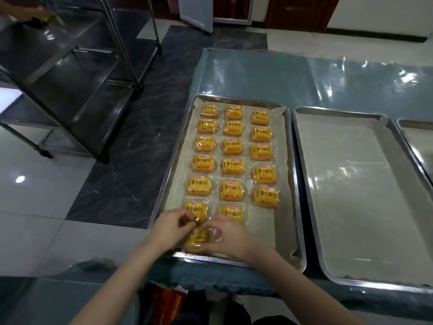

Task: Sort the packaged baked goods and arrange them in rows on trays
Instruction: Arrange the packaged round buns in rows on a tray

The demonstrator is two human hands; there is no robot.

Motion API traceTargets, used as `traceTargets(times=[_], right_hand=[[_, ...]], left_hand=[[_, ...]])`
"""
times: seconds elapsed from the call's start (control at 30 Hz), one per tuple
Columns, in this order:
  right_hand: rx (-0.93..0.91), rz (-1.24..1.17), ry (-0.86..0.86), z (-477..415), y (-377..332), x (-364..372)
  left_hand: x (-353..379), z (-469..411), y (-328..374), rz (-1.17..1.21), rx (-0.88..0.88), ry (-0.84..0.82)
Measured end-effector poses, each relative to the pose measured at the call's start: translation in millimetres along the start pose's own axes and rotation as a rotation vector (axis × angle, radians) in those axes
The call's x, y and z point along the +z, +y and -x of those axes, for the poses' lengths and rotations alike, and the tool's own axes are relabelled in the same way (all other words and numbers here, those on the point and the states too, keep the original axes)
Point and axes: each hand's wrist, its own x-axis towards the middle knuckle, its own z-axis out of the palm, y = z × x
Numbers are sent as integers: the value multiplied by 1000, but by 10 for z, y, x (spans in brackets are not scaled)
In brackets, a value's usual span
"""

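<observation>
- Bun pack (196, 239): clear wrapper, yellow label, at the near-left corner of the left tray (294, 174), at the front end of the left column. Whether it rests on the liner or is slightly lifted: cannot tell.
- Left hand (171, 228): fingers curled, thumb and forefinger closed narrowly on the wrapper's far-left edge.
- Right hand (230, 235): fingers curled round the right side of the same pack, thumb low at its near edge.
- Laid packs (233, 165): 17 alike, labels up, in three columns running away from the person. Left column six, middle six, right five. Rows roughly level; right column sits slightly staggered.
- Mesh liner (262, 228): bare at the near-right part of this tray.
- Second tray (351, 195): just beside on the right, rims nearly touching, lined with the same mesh.
- Third tray (414, 137): only a corner shows at the right edge.
- Table (257, 73): bluish cover under glossy clear film.
- Steel rack (70, 66): on the tiled floor to the left, well apart.
</observation>
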Motion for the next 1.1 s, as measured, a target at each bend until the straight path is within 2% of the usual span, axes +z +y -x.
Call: traceTargets(times=[0.07, 0.23, 0.4, 0.47, 0.57, 0.63, 0.7, 0.8, 0.9, 1.03, 1.1], right_hand=[[18, -16, 5, -25, -12, 67], [75, -132, 54, -13, -46, 50], [48, -334, -28, -75, -119, -141], [50, -378, -4, -95, -140, -200], [70, -304, 145, -127, -112, -310], [78, -426, 162, -106, -85, -396], [87, -534, 156, -35, -15, -454], [115, -504, 207, 106, 180, -508], [219, -514, 303, 301, 425, -552], [366, -367, 534, 580, 745, -585], [440, -237, 589, 642, 848, -560]], left_hand=[[13, 63, 5, 28, -29, -48], [-71, 147, 70, 245, -131, 38], [-317, 200, 139, 503, -202, 0], [-412, 191, 153, 561, -188, -16], [-474, 118, 251, 666, -123, -33], [-444, 41, 357, 679, -71, -45], [-371, -37, 474, 661, -18, -57], [-171, -167, 654, 617, 43, -73], [101, -291, 822, 536, 98, -66], [358, -395, 824, 147, 198, 74], [468, -416, 717, -98, 271, 74]])
